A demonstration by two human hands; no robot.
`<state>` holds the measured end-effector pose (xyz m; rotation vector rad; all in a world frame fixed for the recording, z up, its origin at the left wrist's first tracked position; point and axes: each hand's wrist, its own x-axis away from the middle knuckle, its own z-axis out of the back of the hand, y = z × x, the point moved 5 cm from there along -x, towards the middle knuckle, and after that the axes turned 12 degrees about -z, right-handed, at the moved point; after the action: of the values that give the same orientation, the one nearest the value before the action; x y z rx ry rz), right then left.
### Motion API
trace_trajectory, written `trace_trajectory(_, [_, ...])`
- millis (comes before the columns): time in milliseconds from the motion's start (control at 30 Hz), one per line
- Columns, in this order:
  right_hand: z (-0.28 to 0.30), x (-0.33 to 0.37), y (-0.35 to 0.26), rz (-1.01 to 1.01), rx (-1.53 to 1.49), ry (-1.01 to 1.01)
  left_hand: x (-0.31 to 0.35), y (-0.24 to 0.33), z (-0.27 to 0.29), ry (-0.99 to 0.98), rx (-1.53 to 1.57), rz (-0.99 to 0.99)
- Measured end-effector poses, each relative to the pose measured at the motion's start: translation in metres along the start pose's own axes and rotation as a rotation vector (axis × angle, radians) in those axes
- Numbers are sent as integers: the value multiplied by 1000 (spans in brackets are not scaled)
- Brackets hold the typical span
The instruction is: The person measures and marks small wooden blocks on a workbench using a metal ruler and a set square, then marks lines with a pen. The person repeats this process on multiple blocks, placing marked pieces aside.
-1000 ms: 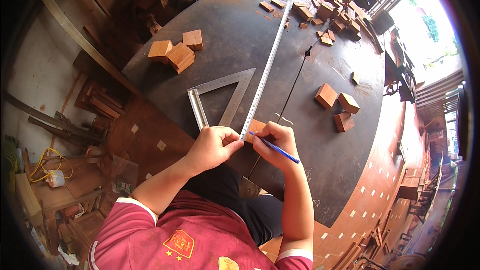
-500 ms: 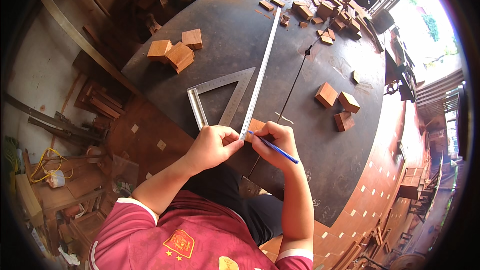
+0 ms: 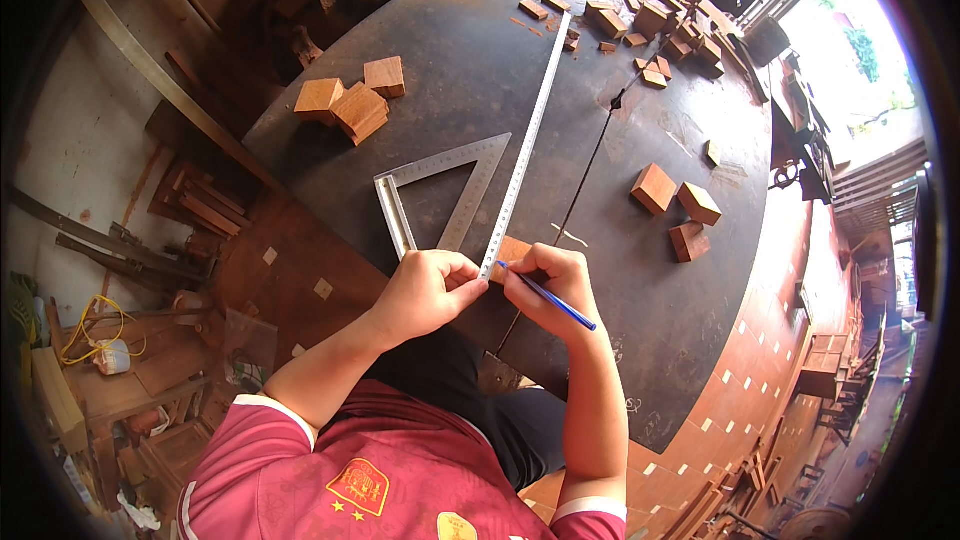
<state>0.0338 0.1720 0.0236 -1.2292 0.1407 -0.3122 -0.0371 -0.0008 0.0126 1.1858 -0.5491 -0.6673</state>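
Note:
My left hand [image 3: 436, 290] pinches the near end of a long steel ruler [image 3: 526, 148]. The ruler reaches away across the dark tabletop, its near end lying against a small wood block [image 3: 513, 252]. A blue pen [image 3: 556, 301] is gripped in my right hand [image 3: 553, 283], its tip down at the block beside the ruler's edge. Both hands partly cover the block, so its near part is hidden. Left of the ruler, a metal triangle square [image 3: 474, 197] lies flat, one leg running down toward my left hand.
Several wood blocks [image 3: 361, 114] are grouped at the left of the dark table [image 3: 450, 60], and more blocks [image 3: 688, 211] lie at the right. A large heap of blocks [image 3: 660, 15] covers the far end. A dark slit [image 3: 590, 162] runs through the tabletop.
The ruler's far end has swung slightly to the right. My hands, the pen and the block are in nearly the same place.

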Motion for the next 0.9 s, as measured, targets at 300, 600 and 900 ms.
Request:
trace_trajectory(300, [6, 0, 7, -46, -37, 68, 0, 0, 0, 9, -8, -2])
trace_trajectory(600, [5, -4, 6, -18, 6, 123, 0, -1, -1, 11, 5, -18])
trace_trajectory(900, [3, -5, 6, 6, 8, 146, 0, 1, 0, 5, 4, -1])
